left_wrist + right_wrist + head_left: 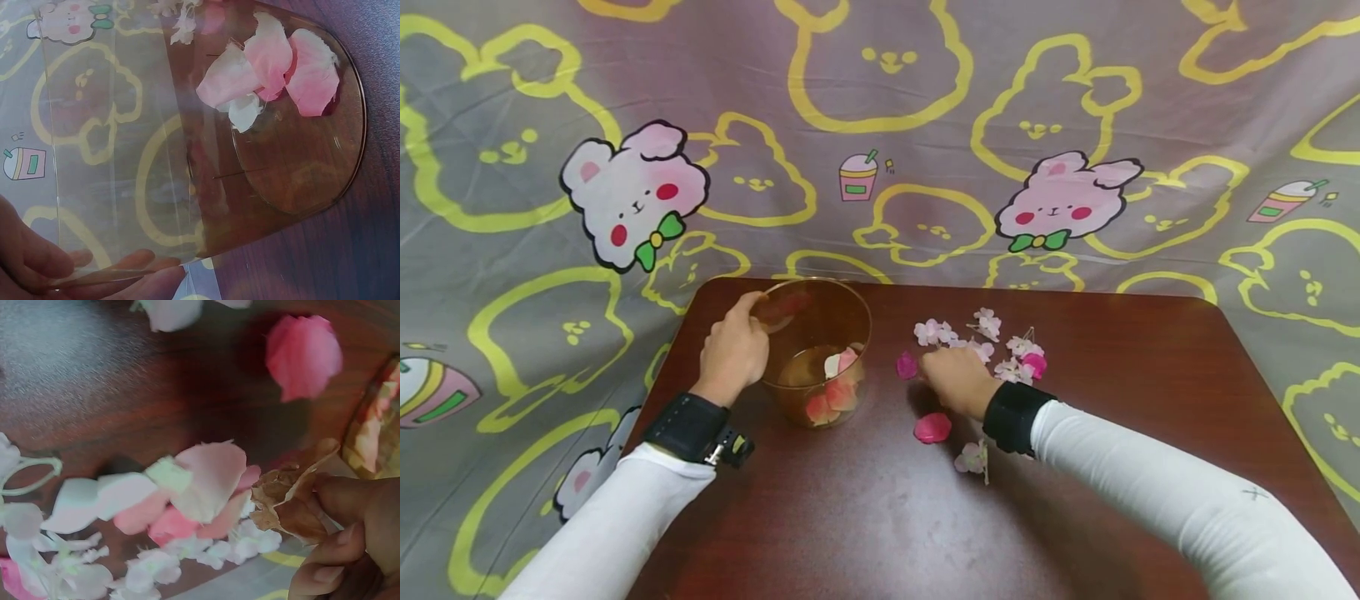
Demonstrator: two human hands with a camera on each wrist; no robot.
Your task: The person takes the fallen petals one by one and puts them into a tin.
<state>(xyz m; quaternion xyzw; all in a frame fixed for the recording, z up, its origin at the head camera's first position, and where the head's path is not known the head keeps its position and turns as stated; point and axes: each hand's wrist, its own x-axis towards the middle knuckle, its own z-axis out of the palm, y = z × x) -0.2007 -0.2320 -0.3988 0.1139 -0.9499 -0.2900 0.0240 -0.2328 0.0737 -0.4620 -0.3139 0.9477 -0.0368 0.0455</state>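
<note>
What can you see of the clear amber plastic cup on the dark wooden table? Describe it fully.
The clear amber plastic cup is round, wide-mouthed and see-through, with a flat base. It stands upright on the dark wooden table, left of the scattered blossoms. A few pink and white petals lie at its bottom. The left hand holds its rim, with the rim pinched between the fingers.

— What can't you make out?
— The right hand covers whatever its fingers pinch in the head view.
— And the cup?
— Its rim runs off the left wrist view's edge.
</note>
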